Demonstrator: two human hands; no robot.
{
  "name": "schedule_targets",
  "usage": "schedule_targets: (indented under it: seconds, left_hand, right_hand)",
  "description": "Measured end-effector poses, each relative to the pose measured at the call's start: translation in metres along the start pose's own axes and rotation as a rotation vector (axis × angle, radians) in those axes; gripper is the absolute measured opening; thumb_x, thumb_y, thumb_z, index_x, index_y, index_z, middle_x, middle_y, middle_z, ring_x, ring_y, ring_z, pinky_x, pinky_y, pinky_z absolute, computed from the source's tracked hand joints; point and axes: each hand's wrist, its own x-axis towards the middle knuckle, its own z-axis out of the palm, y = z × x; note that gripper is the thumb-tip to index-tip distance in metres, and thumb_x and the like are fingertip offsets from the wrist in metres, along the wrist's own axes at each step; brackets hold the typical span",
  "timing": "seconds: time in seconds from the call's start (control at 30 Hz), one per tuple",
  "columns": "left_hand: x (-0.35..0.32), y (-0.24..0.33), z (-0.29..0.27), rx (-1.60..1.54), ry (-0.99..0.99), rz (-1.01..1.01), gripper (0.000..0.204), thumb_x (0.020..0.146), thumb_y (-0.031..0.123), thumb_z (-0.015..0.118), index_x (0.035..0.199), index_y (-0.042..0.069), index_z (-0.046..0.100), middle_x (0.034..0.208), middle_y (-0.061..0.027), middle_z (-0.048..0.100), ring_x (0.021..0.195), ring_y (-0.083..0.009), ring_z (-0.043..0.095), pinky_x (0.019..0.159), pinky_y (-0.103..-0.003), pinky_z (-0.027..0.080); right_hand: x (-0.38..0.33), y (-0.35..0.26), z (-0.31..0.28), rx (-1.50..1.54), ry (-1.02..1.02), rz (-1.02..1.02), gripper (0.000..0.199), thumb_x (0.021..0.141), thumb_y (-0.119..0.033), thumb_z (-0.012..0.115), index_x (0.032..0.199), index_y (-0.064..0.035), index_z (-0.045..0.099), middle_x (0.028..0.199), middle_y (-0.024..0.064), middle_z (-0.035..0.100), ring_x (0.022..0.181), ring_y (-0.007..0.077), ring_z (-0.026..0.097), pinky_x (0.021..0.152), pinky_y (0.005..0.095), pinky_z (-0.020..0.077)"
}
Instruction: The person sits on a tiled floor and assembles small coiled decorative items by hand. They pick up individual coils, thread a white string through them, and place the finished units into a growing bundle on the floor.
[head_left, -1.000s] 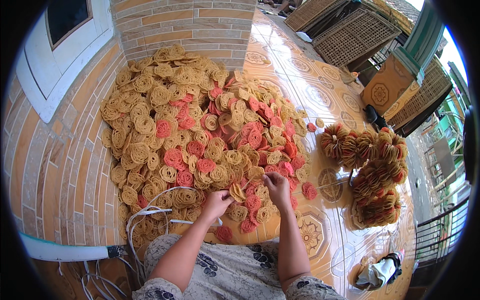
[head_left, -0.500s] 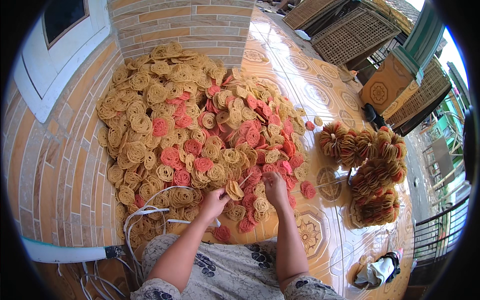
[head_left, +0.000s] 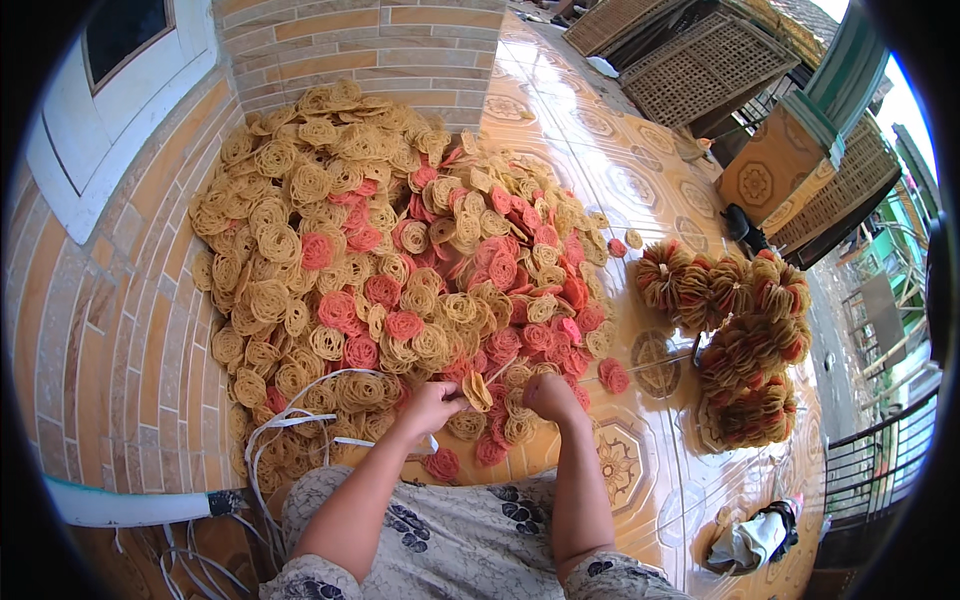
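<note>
Left hand and right hand pinch a yellow noodle cracker over the cracker heap; tied cracker bundles lie on the tiled floor.

The glazed floor tiles are shining glossy around the cracker heap, whose dry, lacy discs are looking matt and rough. Left of the heap, the brick wall is showing a smooth sheen. White plastic strapping is curling at the heap's near edge.
</note>
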Motion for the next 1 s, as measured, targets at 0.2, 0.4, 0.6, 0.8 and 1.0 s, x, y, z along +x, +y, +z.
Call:
schedule_targets:
  seconds: [0.2, 0.4, 0.6, 0.8, 1.0]
  left_hand:
    - [0.006, -0.010, 0.000, -0.015, 0.002, -0.013, 0.029, 0.090, 0.021, 0.068, 0.109, -0.001, 0.068, 0.094, -0.0064, 0.071, 0.081, -0.0106, 0.059, 0.078, -0.028, 0.047]
    - [0.001, 0.000, -0.002, -0.003, 0.014, 0.010, 0.030, 0.090, 0.021, 0.068, 0.111, 0.000, 0.068, 0.095, -0.0066, 0.071, 0.085, -0.0107, 0.061, 0.080, -0.028, 0.047]
    - [-0.004, 0.012, -0.004, 0.054, 0.003, -0.018, 0.027, 0.091, 0.018, 0.065, 0.112, 0.000, 0.067, 0.094, -0.0066, 0.072, 0.087, -0.0103, 0.062, 0.082, -0.028, 0.047]
    - [-0.004, 0.010, -0.003, 0.050, 0.009, 0.043, 0.028, 0.091, 0.021, 0.065, 0.111, 0.001, 0.068, 0.094, -0.0066, 0.073, 0.084, -0.0099, 0.062, 0.081, -0.028, 0.048]
    - [-0.003, 0.013, -0.001, 0.040, 0.017, 0.045, 0.029, 0.090, 0.022, 0.067, 0.110, 0.001, 0.068, 0.094, -0.0067, 0.073, 0.083, -0.0112, 0.063, 0.079, -0.029, 0.048]
  right_hand:
    - [-0.012, -0.015, 0.010, -0.120, 0.123, -0.092, 0.049, 0.071, -0.023, 0.080, 0.110, -0.0030, 0.058, 0.102, 0.0192, 0.066, 0.101, 0.0348, 0.063, 0.087, 0.0438, 0.0487]
    - [0.000, -0.007, 0.012, 0.066, 0.488, -0.053, 0.028, 0.079, -0.012, 0.066, 0.102, 0.0032, 0.059, 0.092, 0.0236, 0.066, 0.095, 0.0401, 0.063, 0.083, 0.0465, 0.0487]
    - [0.004, -0.007, 0.027, -0.033, 0.591, -0.071, 0.028, 0.081, -0.013, 0.063, 0.103, 0.0036, 0.057, 0.090, 0.0283, 0.065, 0.092, 0.0427, 0.062, 0.082, 0.0482, 0.0492]
    - [0.006, -0.011, -0.005, 0.998, 0.552, -0.157, 0.021, 0.096, -0.011, 0.058, 0.107, 0.0068, 0.059, 0.095, 0.0079, 0.068, 0.084, 0.0124, 0.065, 0.071, 0.0303, 0.0585]
    - [-0.003, -0.039, 0.002, 1.173, 0.425, -0.236, 0.024, 0.098, -0.013, 0.055, 0.111, 0.0058, 0.060, 0.094, 0.0075, 0.066, 0.083, 0.0128, 0.065, 0.075, 0.0295, 0.0589]
